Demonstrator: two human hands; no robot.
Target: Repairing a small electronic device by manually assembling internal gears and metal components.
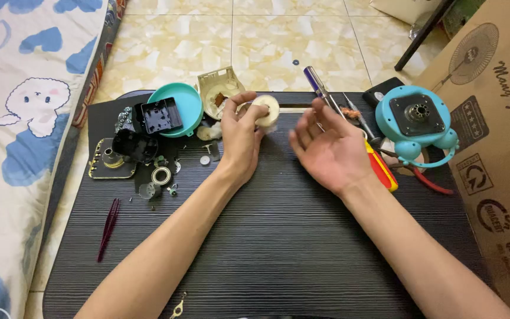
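My left hand (240, 139) is pinching a small cream-white round plastic part (266, 110), disc-shaped with a hollow centre, held up just above the far middle of the black ribbed table (278, 248). Thumb and fingers wrap its left rim; the right half of it shows free. My right hand (329, 147) is empty, palm turned inward, fingers loosely spread, just beside the part but not touching it.

Handling guess: the part looks light, stiff, moulded plastic, smooth so a bit slippery, and thin-walled, so probably crackable if squeezed hard. Best hold is on the outer rim, from opposite sides, not through the centre hole.

Around it: a beige plastic housing (219, 88) right behind the left hand, a teal round cover (187, 100) with a black square plate (160, 115) lying in it, and small loose metal bits including a ring (161, 175) to the left. A red-and-yellow-handled screwdriver (382, 168) lies under the right hand, a purple-handled tool (314, 80) beyond it, and a teal fan body (414, 121) far right beside a cardboard box (497, 147). Dark red tweezers (108, 227) lie at the near left.
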